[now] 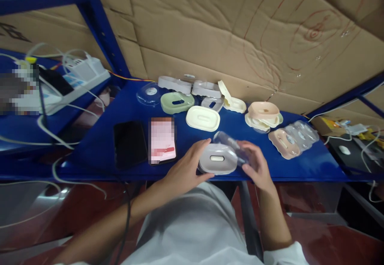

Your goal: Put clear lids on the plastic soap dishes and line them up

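My left hand [192, 165] is closed round the left end of a grey oval plastic piece [207, 163], which has a slot in its middle with something cream-coloured showing through. In my right hand [255, 163] is a clear plastic cover [229, 140], tilted, slightly blurred, and close against the grey piece's right side. Behind them lies a cream oval plate [203, 118]. Farther back are a green oval piece [177, 102] with a slot, a smaller grey slotted piece [212, 104] and a round clear cover [148, 94].
Two phones, one dark [130, 144] and one lit [162, 141], lie to the left. Toward the right are a peach-topped stack [264, 110] and a peach piece [283, 142] beside clear covers [303, 135]. Cardboard [204, 29] walls the back; a power strip [87, 71] stands far left.
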`<control>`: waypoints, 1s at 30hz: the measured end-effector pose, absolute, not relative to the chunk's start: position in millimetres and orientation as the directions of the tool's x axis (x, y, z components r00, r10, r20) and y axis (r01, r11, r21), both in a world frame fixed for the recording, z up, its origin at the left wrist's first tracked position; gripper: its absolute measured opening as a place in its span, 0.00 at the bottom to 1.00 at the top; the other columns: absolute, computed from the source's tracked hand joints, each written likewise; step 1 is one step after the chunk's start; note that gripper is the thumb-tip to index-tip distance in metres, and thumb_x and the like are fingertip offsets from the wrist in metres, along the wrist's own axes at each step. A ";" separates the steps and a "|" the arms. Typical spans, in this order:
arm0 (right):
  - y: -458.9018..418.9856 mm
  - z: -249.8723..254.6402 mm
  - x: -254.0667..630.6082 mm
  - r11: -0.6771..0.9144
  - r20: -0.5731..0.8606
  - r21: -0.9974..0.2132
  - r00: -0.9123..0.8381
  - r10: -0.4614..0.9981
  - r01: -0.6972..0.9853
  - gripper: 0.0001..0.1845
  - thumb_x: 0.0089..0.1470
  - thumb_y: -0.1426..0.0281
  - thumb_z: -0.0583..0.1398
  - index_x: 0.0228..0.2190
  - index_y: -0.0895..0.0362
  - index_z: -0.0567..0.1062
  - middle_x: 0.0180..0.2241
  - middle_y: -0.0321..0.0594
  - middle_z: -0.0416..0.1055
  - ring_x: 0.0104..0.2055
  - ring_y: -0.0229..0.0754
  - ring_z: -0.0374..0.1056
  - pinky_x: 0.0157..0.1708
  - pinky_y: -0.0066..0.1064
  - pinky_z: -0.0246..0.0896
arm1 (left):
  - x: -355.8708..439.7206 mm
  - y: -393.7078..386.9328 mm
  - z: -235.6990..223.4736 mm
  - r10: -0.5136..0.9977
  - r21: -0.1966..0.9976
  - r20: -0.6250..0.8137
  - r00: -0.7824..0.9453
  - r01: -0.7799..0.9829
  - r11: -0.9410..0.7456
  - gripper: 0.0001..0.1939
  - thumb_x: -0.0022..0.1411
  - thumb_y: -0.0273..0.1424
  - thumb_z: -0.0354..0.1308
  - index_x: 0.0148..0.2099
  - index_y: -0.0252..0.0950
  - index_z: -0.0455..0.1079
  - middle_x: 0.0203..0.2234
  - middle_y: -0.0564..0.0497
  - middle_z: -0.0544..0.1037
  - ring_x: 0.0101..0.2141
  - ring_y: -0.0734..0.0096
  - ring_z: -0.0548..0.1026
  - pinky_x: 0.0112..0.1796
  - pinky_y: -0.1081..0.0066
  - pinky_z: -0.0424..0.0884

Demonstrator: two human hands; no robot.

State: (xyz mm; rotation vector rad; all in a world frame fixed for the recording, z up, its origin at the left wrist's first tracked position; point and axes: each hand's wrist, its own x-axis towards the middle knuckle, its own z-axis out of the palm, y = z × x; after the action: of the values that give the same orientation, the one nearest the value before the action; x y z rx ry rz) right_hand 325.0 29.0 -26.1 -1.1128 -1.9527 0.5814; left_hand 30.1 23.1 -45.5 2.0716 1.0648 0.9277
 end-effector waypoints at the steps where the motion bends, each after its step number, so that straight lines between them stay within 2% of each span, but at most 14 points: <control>1: 22.9 -22.6 320.5 0.538 0.398 -0.716 -0.373 0.838 0.444 0.27 0.67 0.53 0.60 0.62 0.49 0.66 0.63 0.53 0.67 0.68 0.58 0.65 0.64 0.56 0.66 | 29.4 23.8 -45.8 0.854 0.787 0.295 0.428 0.398 -0.471 0.57 0.62 0.34 0.74 0.80 0.50 0.40 0.74 0.42 0.58 0.72 0.49 0.62 0.70 0.51 0.64; 4: 13.2 -15.1 308.9 0.611 0.365 -0.645 -0.517 0.774 0.459 0.25 0.65 0.60 0.63 0.61 0.49 0.69 0.64 0.51 0.67 0.73 0.62 0.57 0.69 0.61 0.59 | 27.8 25.7 -45.9 0.857 0.816 0.281 0.432 0.362 -0.450 0.60 0.60 0.34 0.75 0.80 0.51 0.38 0.75 0.41 0.56 0.73 0.47 0.60 0.70 0.50 0.63; 8: 15.8 -15.0 302.1 0.644 0.322 -0.564 -0.580 0.748 0.517 0.22 0.65 0.66 0.61 0.59 0.48 0.70 0.67 0.49 0.64 0.77 0.62 0.49 0.70 0.64 0.56 | 26.1 27.6 -42.8 0.842 0.823 0.277 0.463 0.338 -0.456 0.56 0.62 0.33 0.74 0.79 0.53 0.42 0.72 0.43 0.60 0.72 0.47 0.62 0.70 0.50 0.64; 10: 17.6 -17.6 300.5 0.654 0.325 -0.548 -0.587 0.741 0.522 0.22 0.63 0.66 0.63 0.58 0.49 0.69 0.66 0.50 0.64 0.77 0.63 0.49 0.70 0.65 0.56 | 25.2 27.9 -40.8 0.839 0.821 0.270 0.472 0.343 -0.457 0.54 0.62 0.33 0.73 0.79 0.53 0.44 0.71 0.43 0.61 0.71 0.49 0.63 0.69 0.50 0.64; 16: 16.8 -23.3 298.8 0.698 0.405 -0.526 -0.579 0.707 0.485 0.22 0.60 0.64 0.69 0.53 0.49 0.70 0.60 0.49 0.69 0.73 0.60 0.57 0.66 0.59 0.65 | 23.1 26.7 -38.2 0.815 0.812 0.264 0.516 0.337 -0.477 0.46 0.64 0.40 0.72 0.76 0.50 0.53 0.69 0.43 0.64 0.69 0.50 0.66 0.68 0.54 0.68; 19: 13.6 -24.7 301.4 0.705 0.411 -0.504 -0.579 0.704 0.499 0.23 0.60 0.63 0.69 0.54 0.49 0.71 0.61 0.49 0.69 0.74 0.60 0.56 0.67 0.58 0.64 | 23.1 26.8 -39.5 0.814 0.796 0.266 0.516 0.359 -0.487 0.43 0.65 0.39 0.71 0.76 0.49 0.55 0.69 0.43 0.65 0.68 0.51 0.67 0.67 0.54 0.68; 22: 9.3 -28.3 302.5 0.698 0.396 -0.420 -0.575 0.716 0.581 0.28 0.61 0.60 0.69 0.59 0.48 0.70 0.64 0.50 0.67 0.76 0.62 0.51 0.69 0.61 0.61 | 23.7 27.9 -42.5 0.803 0.776 0.282 0.526 0.367 -0.513 0.42 0.67 0.37 0.69 0.76 0.48 0.54 0.70 0.43 0.64 0.69 0.52 0.66 0.68 0.54 0.67; 24: 6.7 -32.2 301.5 0.689 0.387 -0.370 -0.571 0.724 0.623 0.32 0.62 0.58 0.69 0.64 0.45 0.67 0.67 0.49 0.64 0.76 0.62 0.52 0.68 0.60 0.63 | 24.4 28.5 -44.6 0.799 0.761 0.296 0.524 0.376 -0.529 0.42 0.68 0.36 0.68 0.76 0.48 0.52 0.71 0.42 0.63 0.70 0.52 0.64 0.69 0.53 0.66; 27: 2.7 -37.0 302.1 0.664 0.402 -0.342 -0.535 0.743 0.665 0.38 0.63 0.55 0.67 0.69 0.33 0.60 0.68 0.41 0.65 0.73 0.61 0.58 0.67 0.59 0.68 | 25.6 27.5 -45.9 0.819 0.733 0.317 0.478 0.424 -0.531 0.43 0.69 0.36 0.66 0.77 0.48 0.49 0.74 0.42 0.58 0.73 0.51 0.60 0.70 0.50 0.63; 30: -1.4 -32.0 320.7 0.594 0.519 -0.305 -0.394 0.759 0.744 0.42 0.61 0.56 0.68 0.69 0.24 0.57 0.65 0.38 0.68 0.69 0.63 0.65 0.65 0.61 0.71 | 25.9 25.4 -43.9 0.837 0.720 0.326 0.440 0.458 -0.522 0.40 0.71 0.35 0.64 0.77 0.49 0.49 0.75 0.41 0.56 0.73 0.50 0.59 0.69 0.49 0.64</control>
State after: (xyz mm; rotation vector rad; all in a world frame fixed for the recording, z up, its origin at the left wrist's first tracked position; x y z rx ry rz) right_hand 320.7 -1.4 -32.0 -1.1850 -2.1968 0.0300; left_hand 25.9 25.4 -43.9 2.1547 1.0832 0.9194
